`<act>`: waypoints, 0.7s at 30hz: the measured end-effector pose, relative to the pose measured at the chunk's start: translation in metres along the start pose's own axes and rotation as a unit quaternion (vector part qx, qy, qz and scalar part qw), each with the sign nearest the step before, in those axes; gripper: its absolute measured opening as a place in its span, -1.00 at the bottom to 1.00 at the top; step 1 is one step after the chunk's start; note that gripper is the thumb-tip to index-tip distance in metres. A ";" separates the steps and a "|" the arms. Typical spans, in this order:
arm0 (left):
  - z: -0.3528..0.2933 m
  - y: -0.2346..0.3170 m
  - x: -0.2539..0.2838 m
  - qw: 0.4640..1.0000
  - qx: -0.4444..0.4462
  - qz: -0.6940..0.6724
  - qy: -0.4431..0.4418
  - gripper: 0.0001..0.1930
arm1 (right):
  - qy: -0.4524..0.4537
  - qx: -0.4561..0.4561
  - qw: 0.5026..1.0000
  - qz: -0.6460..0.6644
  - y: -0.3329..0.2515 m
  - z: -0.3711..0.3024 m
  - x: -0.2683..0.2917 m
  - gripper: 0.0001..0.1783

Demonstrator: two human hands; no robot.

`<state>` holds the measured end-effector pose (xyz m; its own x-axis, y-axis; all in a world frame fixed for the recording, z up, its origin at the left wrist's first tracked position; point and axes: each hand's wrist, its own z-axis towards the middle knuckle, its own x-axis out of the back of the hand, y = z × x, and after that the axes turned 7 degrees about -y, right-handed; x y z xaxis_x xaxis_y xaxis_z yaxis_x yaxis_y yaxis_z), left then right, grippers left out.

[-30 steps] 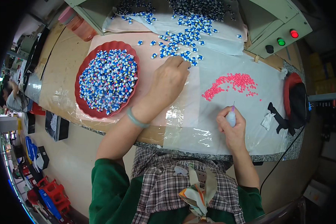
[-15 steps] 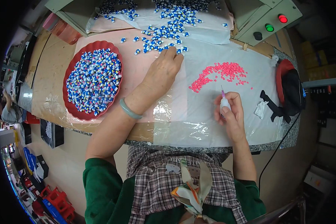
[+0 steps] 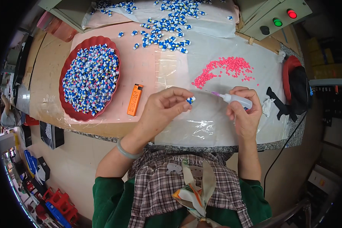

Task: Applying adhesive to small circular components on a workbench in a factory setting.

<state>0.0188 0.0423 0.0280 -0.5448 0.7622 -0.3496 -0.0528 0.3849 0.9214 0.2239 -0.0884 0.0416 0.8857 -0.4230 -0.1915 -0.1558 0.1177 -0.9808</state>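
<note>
Between thumb and fingertips my left hand (image 3: 165, 108) pinches a small blue and white piece (image 3: 190, 100) over the plastic-covered table. My right hand (image 3: 247, 110) is closed round a small white glue bottle (image 3: 237, 101); its purple-based needle tip points left toward the held piece, a short way apart from it. Behind the bottle, small pink pieces (image 3: 231, 66) lie spread in a curved heap. More blue and white pieces (image 3: 171, 38) are scattered at the back middle. At the left, a red scalloped tray (image 3: 118, 72) holds a heap of similar pieces with pink and yellow spots.
An orange lighter (image 3: 135, 99) lies between the tray and my left hand. A crumpled white tissue (image 3: 268, 107) and a black strap (image 3: 280, 108) are at the right. Behind stands a grey-green machine housing with a red light (image 3: 292, 13) and a green light (image 3: 277, 22).
My left hand has come back from the scattered pieces with one in its fingers, uncovering the lighter. My right hand has tilted the bottle from upright to pointing left.
</note>
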 end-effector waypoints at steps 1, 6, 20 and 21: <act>-0.004 -0.005 -0.004 1.000 -0.002 -0.019 0.003 -0.78 | 0.002 -0.001 1.000 -0.028 -0.002 -0.001 -0.004 -0.74; -0.014 -0.014 -0.015 0.998 -0.004 -0.062 0.022 -0.76 | -0.001 -0.016 0.994 -0.104 -0.007 -0.007 -0.017 -0.67; -0.015 -0.025 -0.012 0.998 -0.009 -0.064 0.009 -0.78 | -0.075 0.210 0.904 -0.364 -0.005 -0.019 -0.017 -0.58; -0.015 -0.025 -0.012 0.998 -0.010 -0.067 0.004 -0.77 | -0.075 0.209 0.904 -0.365 -0.005 -0.019 -0.017 -0.58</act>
<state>0.0136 0.0158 0.0114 -0.5390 0.6996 -0.4691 -0.1428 0.4730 0.8694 0.2009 -0.0989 0.0490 0.7405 -0.4015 0.5390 0.6451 0.1998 -0.7375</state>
